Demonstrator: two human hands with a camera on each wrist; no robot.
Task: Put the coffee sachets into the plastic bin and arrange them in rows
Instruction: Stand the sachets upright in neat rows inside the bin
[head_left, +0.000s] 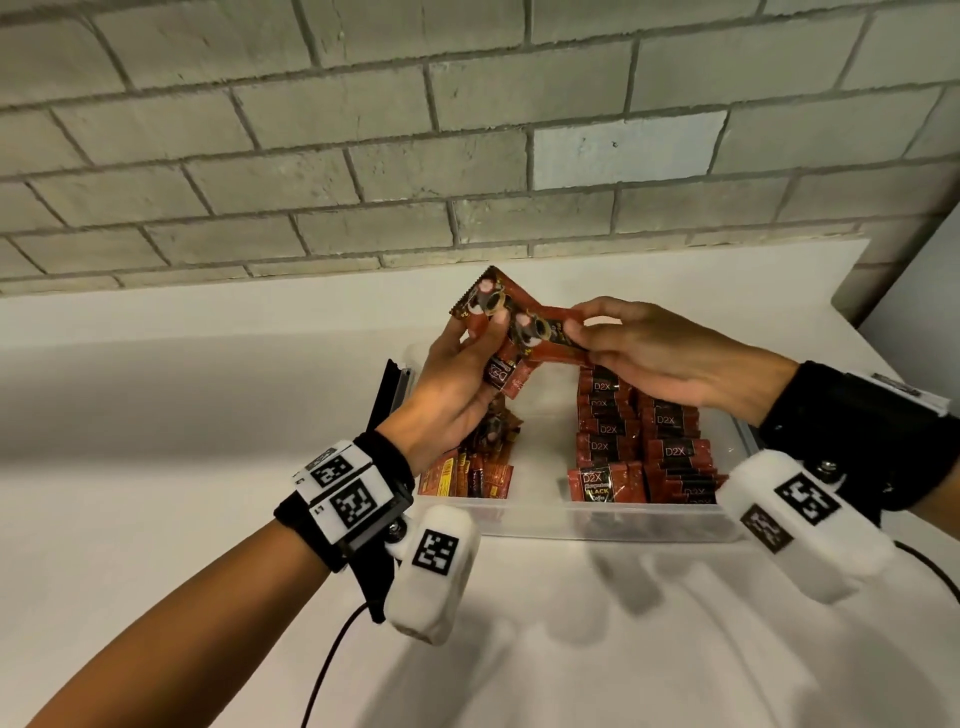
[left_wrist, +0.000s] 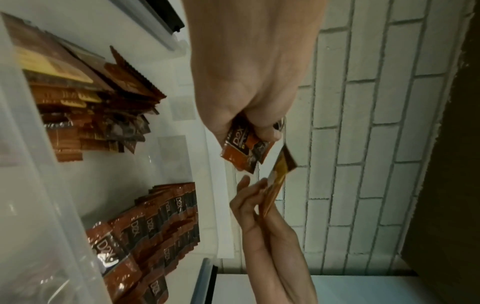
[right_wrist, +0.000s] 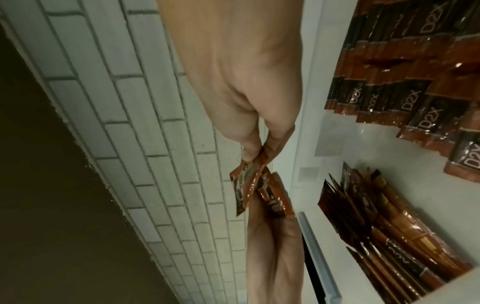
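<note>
Coffee sachets (head_left: 511, 332) are held above the clear plastic bin (head_left: 597, 519) on the white counter (head_left: 182, 415), the left hand (head_left: 457, 379) curled round a small bunch while the right hand (head_left: 654, 353) pinches the end of one. Two neat rows (head_left: 639, 447) fill the bin's right side; a looser pile (head_left: 467, 473) sits at left. Pulling one free could drag others loose, spilling them across the tidy rows.

Red-brown foil coffee sachets (head_left: 608, 444) carry black panels with white D2X lettering. The clear plastic bin (head_left: 597, 519) sits on a plain white counter (head_left: 156, 415). Grey brick wall (head_left: 363, 130) has paler mortar lines.
</note>
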